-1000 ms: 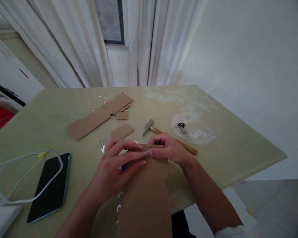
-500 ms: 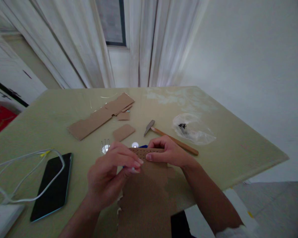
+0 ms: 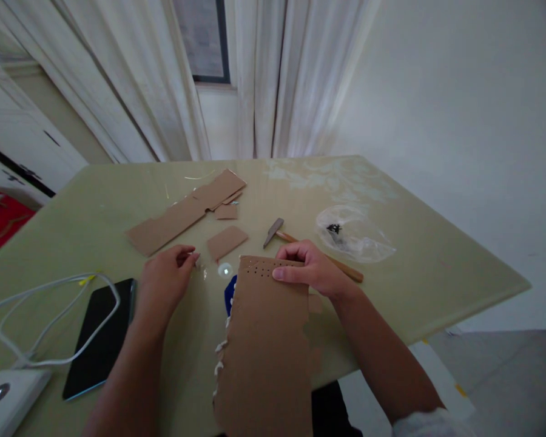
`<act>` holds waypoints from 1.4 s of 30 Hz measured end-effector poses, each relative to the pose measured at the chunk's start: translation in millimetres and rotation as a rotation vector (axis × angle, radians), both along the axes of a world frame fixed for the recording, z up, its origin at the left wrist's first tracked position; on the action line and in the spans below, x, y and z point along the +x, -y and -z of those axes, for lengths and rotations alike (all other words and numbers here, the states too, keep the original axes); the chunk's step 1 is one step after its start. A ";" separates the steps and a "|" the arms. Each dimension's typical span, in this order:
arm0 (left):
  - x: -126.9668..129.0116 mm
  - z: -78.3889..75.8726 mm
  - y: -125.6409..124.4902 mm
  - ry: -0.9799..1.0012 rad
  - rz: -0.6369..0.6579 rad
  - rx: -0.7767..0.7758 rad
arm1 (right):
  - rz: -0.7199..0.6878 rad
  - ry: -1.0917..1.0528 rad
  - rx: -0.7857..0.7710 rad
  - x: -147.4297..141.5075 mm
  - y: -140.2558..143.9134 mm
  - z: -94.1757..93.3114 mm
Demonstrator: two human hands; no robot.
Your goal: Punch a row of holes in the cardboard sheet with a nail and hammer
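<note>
A long brown cardboard piece (image 3: pixel 268 346) stretches toward me, with rows of small holes punched along its far end. Ragged white bits line its left edge. My right hand (image 3: pixel 307 270) grips the far right corner, thumb on top and fingers behind. To the left of the cardboard, my left hand (image 3: pixel 166 282) is over the table with its fingertips pinched together. Whatever they hold, if anything, is too small to make out. A small clear round piece (image 3: pixel 225 271) lies between the left hand and the cardboard. Part of a blue object (image 3: pixel 230 294) shows from under the left edge.
Beyond the cardboard lies a wooden-handled hammer (image 3: pixel 273 232), beside a clear plastic bag (image 3: pixel 357 233) with small black pieces. Cardboard strips (image 3: pixel 186 212) and a smaller cardboard piece (image 3: pixel 227 241) lie farther back. At left are a phone (image 3: pixel 97 334), a white cable (image 3: pixel 50 279) and a white device (image 3: pixel 16 391).
My left hand has moved left, away from the punched end of the cardboard. The far end now lies flatter, showing more holes, and my right hand still holds it.
</note>
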State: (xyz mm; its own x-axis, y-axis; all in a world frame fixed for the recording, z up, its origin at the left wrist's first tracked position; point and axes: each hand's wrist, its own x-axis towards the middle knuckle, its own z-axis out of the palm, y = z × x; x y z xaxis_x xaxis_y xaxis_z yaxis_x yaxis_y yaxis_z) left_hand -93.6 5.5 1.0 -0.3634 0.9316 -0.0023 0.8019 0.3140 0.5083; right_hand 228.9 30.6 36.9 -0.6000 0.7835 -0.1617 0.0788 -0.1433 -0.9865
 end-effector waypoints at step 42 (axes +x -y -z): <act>95.4 -29.9 44.2 0.456 0.673 0.752 | -0.031 -0.231 -0.131 -4.3 5.3 6.0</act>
